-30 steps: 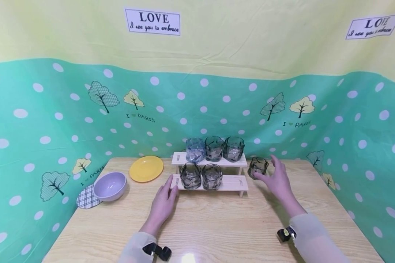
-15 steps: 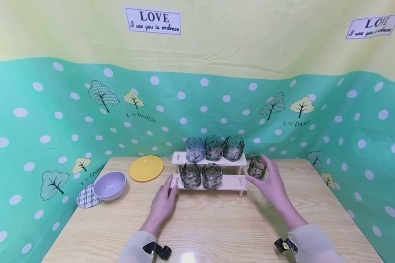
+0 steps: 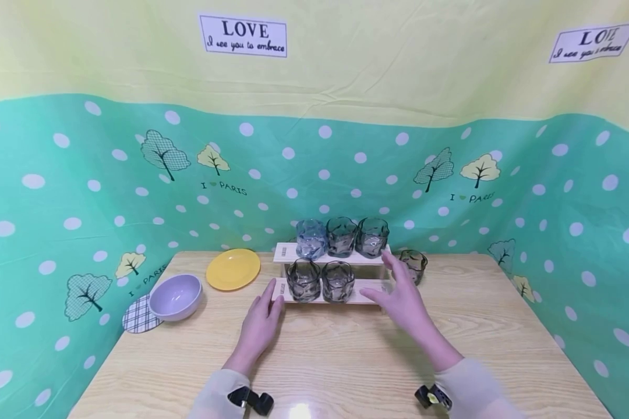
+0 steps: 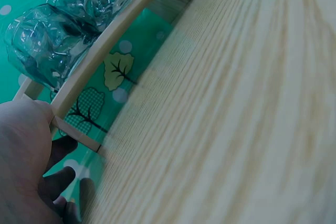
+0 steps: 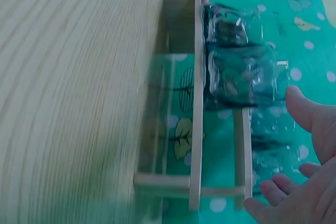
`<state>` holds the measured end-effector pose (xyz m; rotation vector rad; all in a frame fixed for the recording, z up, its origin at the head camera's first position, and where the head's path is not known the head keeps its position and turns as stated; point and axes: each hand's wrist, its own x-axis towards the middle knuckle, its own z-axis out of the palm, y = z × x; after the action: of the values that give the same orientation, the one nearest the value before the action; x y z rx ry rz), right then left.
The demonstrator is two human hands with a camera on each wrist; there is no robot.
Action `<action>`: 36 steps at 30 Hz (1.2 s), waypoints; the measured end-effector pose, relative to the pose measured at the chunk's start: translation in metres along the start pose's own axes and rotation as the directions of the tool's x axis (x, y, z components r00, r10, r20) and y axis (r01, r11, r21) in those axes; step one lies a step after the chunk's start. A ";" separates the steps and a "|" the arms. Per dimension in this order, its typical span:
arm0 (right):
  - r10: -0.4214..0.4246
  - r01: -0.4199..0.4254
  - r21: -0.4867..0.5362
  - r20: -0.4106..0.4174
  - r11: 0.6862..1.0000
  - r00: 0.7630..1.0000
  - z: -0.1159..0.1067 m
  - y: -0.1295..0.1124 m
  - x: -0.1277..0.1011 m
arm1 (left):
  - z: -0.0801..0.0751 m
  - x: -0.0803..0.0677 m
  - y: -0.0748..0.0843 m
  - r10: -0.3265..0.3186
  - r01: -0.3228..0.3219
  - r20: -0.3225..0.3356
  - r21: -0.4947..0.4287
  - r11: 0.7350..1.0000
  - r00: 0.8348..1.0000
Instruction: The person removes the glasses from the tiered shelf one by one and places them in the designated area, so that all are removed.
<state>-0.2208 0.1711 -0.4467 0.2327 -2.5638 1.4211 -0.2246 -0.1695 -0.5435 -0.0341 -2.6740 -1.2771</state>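
A two-step wooden rack [image 3: 364,298] stands at the back of the table. On its lower step sit two dark grey glasses, the left glass [image 3: 303,280] and the right glass [image 3: 338,281]. The upper step carries a blue glass [image 3: 311,239] and two grey-green glasses [image 3: 372,237]. My left hand [image 3: 259,326] holds the left end of the lower step, thumb at its front corner. My right hand [image 3: 406,302] is spread at the rack's right end, with nothing in its fingers. Partly hidden behind it, another dark glass [image 3: 417,267] stands on the table.
To the left are a yellow plate [image 3: 233,269] and a purple bowl [image 3: 175,297], which overlaps a checked round mat [image 3: 140,315]. Patterned cloth [image 3: 230,151] hangs behind the table [image 3: 325,361] and along both sides.
My right hand has moved left from the dark glass on the table to the right end of the rack, leaving that glass standing there. The left hand stays on the rack.
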 end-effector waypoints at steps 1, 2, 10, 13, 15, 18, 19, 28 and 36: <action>-0.004 0.004 0.000 0.002 1.000 1.000 0.004 -0.002 0.000 | 0.000 0.000 0.000 0.001 -0.001 -0.001 0.000 1.000 1.000; -0.009 0.009 0.003 0.007 1.000 1.000 0.007 -0.003 0.001 | 0.000 0.000 0.000 0.002 -0.002 -0.003 0.001 1.000 1.000; 0.000 -0.001 0.025 0.048 1.000 0.999 0.034 -0.009 0.005 | 0.001 0.000 -0.001 0.005 -0.005 -0.006 0.003 1.000 1.000; 0.006 -0.008 0.025 0.055 1.000 0.998 0.042 -0.010 0.006 | 0.002 0.000 -0.002 0.003 -0.003 -0.007 0.003 1.000 1.000; 0.009 -0.010 0.020 0.057 1.000 0.998 0.047 -0.011 0.007 | 0.002 0.000 -0.002 0.002 -0.002 -0.003 0.002 1.000 1.000; 0.015 -0.016 0.016 0.060 1.000 0.998 0.052 -0.012 0.007 | 0.002 0.001 -0.002 0.001 -0.001 0.002 0.001 1.000 1.000; 0.015 -0.016 0.017 0.062 1.000 0.998 0.054 -0.012 0.008 | 0.001 0.001 -0.002 0.001 -0.001 0.002 0.001 1.000 1.000; 0.068 -0.070 0.016 0.095 0.997 0.993 0.064 -0.007 0.009 | 0.001 0.001 -0.001 0.006 -0.006 0.000 0.006 1.000 1.000; 0.078 -0.081 0.019 0.097 0.997 0.992 0.070 -0.005 0.009 | 0.001 0.001 -0.001 0.005 -0.005 0.003 0.011 1.000 1.000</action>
<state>-0.2357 0.1087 -0.4769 0.2091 -2.6623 1.5034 -0.2260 -0.1696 -0.5447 -0.0419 -2.6822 -1.2612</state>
